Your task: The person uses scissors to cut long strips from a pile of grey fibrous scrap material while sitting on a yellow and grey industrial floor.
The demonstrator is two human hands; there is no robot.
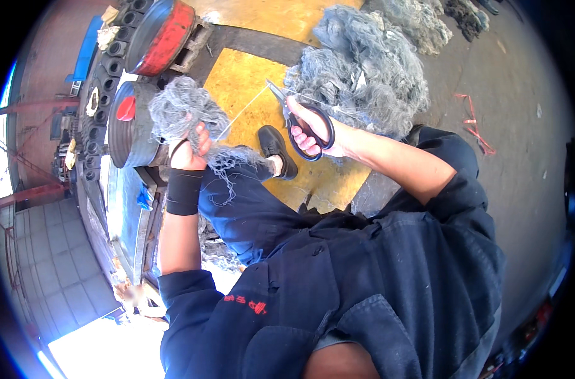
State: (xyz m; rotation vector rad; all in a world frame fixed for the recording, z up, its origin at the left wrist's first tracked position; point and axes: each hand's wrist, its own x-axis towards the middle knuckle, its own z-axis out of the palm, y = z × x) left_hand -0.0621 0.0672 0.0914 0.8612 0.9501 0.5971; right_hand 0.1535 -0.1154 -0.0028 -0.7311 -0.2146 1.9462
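Note:
My left hand [193,148], with a black band round the wrist, grips a tangled bundle of grey thread [185,104]. Loose strands hang below that hand. A thin pale strand [246,108] stretches from the bundle to the blades of the scissors [278,95]. It appears to run on toward the big pile of grey thread [376,69] on the floor. My right hand [308,129] is closed round the scissors' black looped handles, blades pointing up and left. Whether the blades have cut the strand, I cannot tell.
Left of the bundle stand a dark metal drum [136,123] and a red-rimmed drum [164,41]. Yellow floor plates [237,76] lie beneath my hands, near my dark shoe [275,148]. A red strap [470,123] lies on the grey floor at right. Rows of dark tubes [98,117] line the far left.

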